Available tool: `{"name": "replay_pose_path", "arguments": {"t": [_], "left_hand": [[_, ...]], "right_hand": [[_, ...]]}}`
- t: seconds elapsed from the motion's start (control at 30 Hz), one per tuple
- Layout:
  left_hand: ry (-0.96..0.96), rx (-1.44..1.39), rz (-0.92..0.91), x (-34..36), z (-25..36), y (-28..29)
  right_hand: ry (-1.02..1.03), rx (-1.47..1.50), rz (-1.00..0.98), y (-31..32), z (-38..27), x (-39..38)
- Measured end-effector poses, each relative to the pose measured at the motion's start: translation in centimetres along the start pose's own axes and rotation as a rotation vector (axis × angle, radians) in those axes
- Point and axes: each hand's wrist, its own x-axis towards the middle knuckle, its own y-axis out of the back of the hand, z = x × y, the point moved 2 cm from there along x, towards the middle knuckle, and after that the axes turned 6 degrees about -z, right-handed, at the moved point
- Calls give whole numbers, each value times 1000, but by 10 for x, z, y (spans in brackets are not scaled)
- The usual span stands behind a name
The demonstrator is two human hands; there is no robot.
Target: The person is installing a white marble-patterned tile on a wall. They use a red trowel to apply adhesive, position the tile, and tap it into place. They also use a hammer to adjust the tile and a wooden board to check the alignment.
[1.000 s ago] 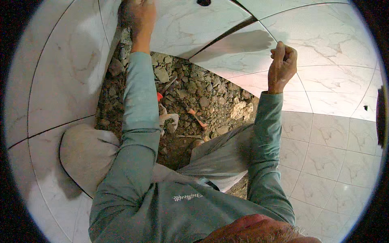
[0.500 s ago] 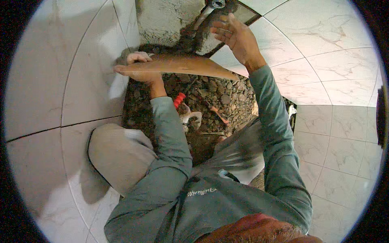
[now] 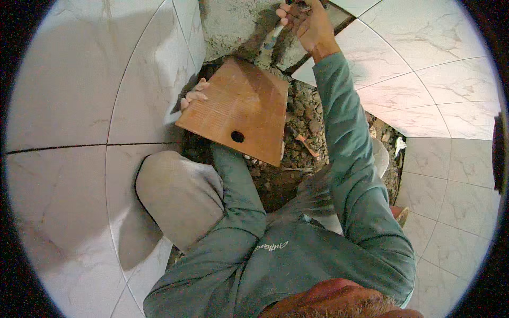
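Note:
My left hand (image 3: 194, 94) grips the left edge of a brown-backed tile (image 3: 249, 106), its fingertips curled over the face turned up to me. A round hole is cut near the tile's lower edge. The rest of that hand is hidden beneath it. At the top, my right hand (image 3: 314, 27) has its fingers around the upper end of a grey pipe (image 3: 272, 38), which rises out of the gap in front of the rough wall.
Rubble and soil (image 3: 302, 114) lie below the tile, with an orange-handled tool (image 3: 307, 144) on them. Marbled wall tiles (image 3: 143, 79) stand close on the left, and more tiles (image 3: 392, 69) are at the right. Bare concrete (image 3: 230, 26) shows at the top.
The tile has turned from nearly edge-on to show its brown back and hole, covering the red object on the rubble. My right hand has moved up onto the pipe's end.

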Motion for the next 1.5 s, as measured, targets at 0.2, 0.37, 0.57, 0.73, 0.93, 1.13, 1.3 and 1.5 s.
{"name": "replay_pose_path", "arguments": {"t": [0.2, 0.37, 0.57, 0.73, 0.93, 1.13, 1.3, 1.5], "left_hand": [[494, 141, 361, -47, 29, -76], [934, 254, 397, -91, 81, -84], [1277, 431, 297, -147, 89, -58], [1275, 1132, -26, -132, 89, -28], [653, 1644, -330, 28, 11, -174], [-233, 1870, -893, 171, -64, -224], [-536, 2153, -1180, 193, -95, -208], [-810, 1957, -1111, 185, -95, -222]], "right_hand": [[22, -79, -100, 23, -2, 12], [18, 250, -228, 18, 13, 18], [72, 287, -500, 58, 47, 17], [-113, -306, -391, 83, 79, 2], [-123, -466, -180, 154, 111, 15], [68, -616, -298, 155, 122, 28], [6, -321, -220, 126, 110, 11], [-87, -186, -221, 118, 127, 15]]}}
